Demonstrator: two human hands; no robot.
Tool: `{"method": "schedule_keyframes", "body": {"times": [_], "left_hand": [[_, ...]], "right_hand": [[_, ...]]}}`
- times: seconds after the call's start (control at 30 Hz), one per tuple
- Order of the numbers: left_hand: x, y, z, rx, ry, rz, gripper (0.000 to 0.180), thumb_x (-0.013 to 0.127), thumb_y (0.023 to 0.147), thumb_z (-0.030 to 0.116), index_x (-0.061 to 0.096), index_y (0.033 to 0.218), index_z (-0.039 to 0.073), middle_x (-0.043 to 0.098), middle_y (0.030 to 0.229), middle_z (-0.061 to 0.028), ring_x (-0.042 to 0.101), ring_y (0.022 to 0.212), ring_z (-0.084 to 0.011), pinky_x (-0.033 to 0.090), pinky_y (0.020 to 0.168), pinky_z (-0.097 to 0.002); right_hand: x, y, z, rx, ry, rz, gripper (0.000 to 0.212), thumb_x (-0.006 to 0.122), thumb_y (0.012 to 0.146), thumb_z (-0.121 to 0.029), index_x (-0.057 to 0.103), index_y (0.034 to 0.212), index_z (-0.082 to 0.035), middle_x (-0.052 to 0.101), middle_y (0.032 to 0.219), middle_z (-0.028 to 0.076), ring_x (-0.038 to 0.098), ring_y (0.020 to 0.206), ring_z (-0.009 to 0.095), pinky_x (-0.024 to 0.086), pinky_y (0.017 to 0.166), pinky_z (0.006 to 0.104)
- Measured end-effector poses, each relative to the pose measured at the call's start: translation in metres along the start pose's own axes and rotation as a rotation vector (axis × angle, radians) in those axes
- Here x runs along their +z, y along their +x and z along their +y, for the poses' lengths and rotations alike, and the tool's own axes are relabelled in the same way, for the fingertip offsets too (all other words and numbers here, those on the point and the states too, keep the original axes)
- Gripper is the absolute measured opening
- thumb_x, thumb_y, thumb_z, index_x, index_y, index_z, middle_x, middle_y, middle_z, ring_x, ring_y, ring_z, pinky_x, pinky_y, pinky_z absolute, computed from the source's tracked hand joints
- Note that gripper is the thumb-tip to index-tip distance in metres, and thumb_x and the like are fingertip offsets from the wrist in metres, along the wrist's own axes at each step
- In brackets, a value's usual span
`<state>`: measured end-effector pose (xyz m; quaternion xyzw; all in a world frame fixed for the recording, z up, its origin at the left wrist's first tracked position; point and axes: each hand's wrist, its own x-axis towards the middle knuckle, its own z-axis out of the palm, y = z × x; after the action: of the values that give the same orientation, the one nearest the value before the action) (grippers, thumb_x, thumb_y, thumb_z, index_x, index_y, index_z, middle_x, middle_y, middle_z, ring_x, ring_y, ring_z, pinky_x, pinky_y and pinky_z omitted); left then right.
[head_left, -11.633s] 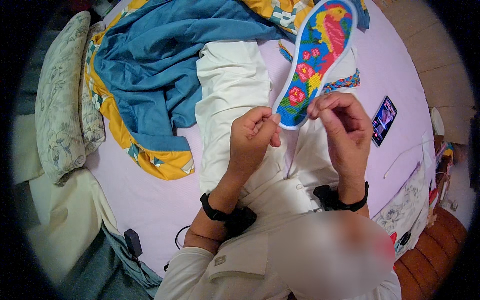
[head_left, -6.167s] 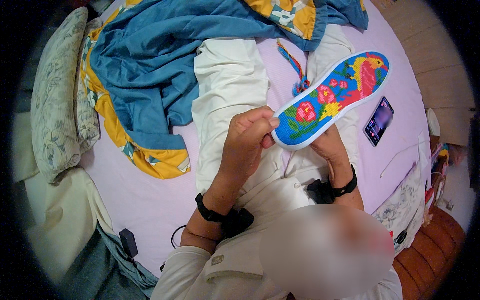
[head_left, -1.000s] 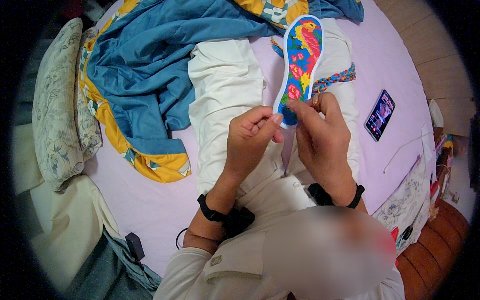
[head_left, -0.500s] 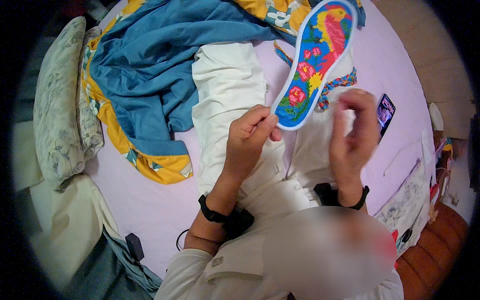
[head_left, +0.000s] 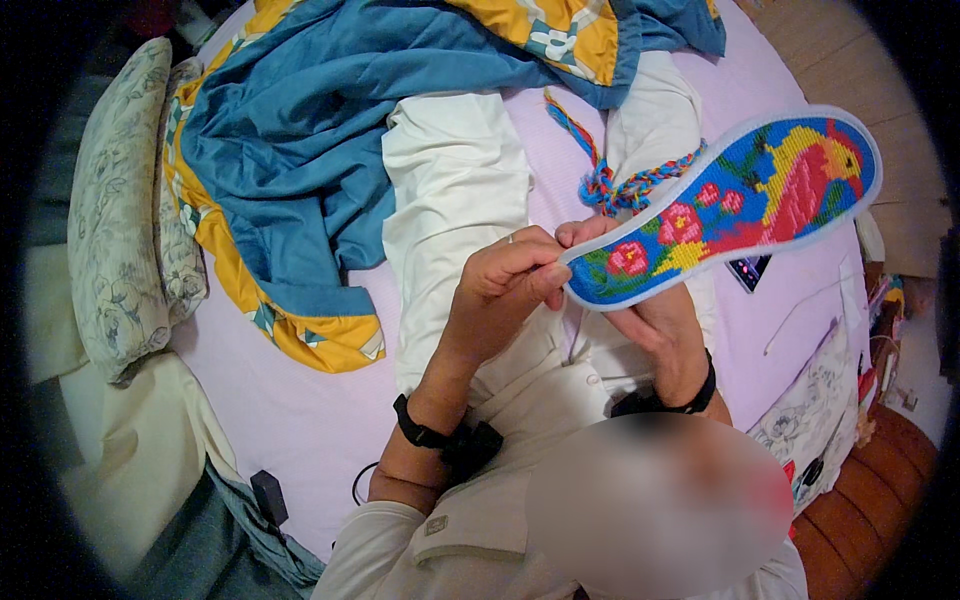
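Note:
An embroidered insole (head_left: pixel 690 225) with a white rim shows a red and yellow bird and pink flowers on blue. My left hand (head_left: pixel 505 285) pinches its narrow heel end between thumb and fingers, and the wide end points up to the right. My right hand (head_left: pixel 660 325) is behind the insole near the heel. Only its wrist, part of the palm and some fingertips show past the edges, so its grip is hidden. Just beyond the insole, a bundle of multicoloured braided yarn (head_left: pixel 625 190) rests over my white-trousered right leg (head_left: pixel 650 110).
I sit on a pale lilac bedsheet (head_left: pixel 290 430). A blue and yellow quilt (head_left: pixel 290 150) is bunched ahead and to the left, beside a floral pillow (head_left: pixel 115 220). The insole partly covers a phone (head_left: pixel 748 272) on the right. A small black box (head_left: pixel 268 495) stands at lower left.
The insole has swung clockwise from nearly upright to slanting rightward, lower down. My right hand has moved left behind it from beside it. The left hand keeps its hold on the heel.

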<state>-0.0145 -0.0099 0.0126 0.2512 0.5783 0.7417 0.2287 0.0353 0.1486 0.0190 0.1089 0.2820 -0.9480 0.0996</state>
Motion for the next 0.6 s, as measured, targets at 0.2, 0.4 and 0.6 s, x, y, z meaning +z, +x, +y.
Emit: {"method": "schedule_keyframes", "body": {"times": [0.2,0.4,0.6], "left_hand": [[0.001,0.001,-0.006,0.066,0.046,-0.021,0.01,0.054,0.085,0.005,0.058,0.085,-0.004,0.052,0.077,-0.0045,0.049,0.065,-0.0086,0.041,0.062,-0.0205],[0.011,-0.001,-0.009,-0.114,-0.154,0.029,0.014,0.051,0.088,0.009,0.056,0.084,-0.003,0.051,0.078,-0.0031,0.047,0.064,-0.007,0.038,0.06,-0.019],[0.016,-0.003,-0.008,-0.177,-0.232,0.059,0.018,0.051,0.089,0.015,0.058,0.087,-0.001,0.053,0.078,-0.0011,0.047,0.063,-0.0067,0.039,0.057,-0.019]], "right_hand": [[-0.012,0.013,0.005,-0.039,0.214,0.082,0.012,0.058,0.084,-0.011,0.053,0.087,-0.001,0.053,0.086,0.008,0.054,0.086,0.019,0.047,0.077,0.0284],[-0.015,0.021,0.002,-0.193,0.005,-0.028,0.016,0.059,0.083,-0.014,0.054,0.092,-0.001,0.056,0.084,0.006,0.058,0.077,0.018,0.05,0.066,0.0271],[-0.002,0.023,0.0,-0.41,-0.998,0.251,0.008,0.057,0.082,-0.007,0.051,0.085,-0.003,0.05,0.078,0.006,0.051,0.077,0.018,0.041,0.068,0.0276]]}}
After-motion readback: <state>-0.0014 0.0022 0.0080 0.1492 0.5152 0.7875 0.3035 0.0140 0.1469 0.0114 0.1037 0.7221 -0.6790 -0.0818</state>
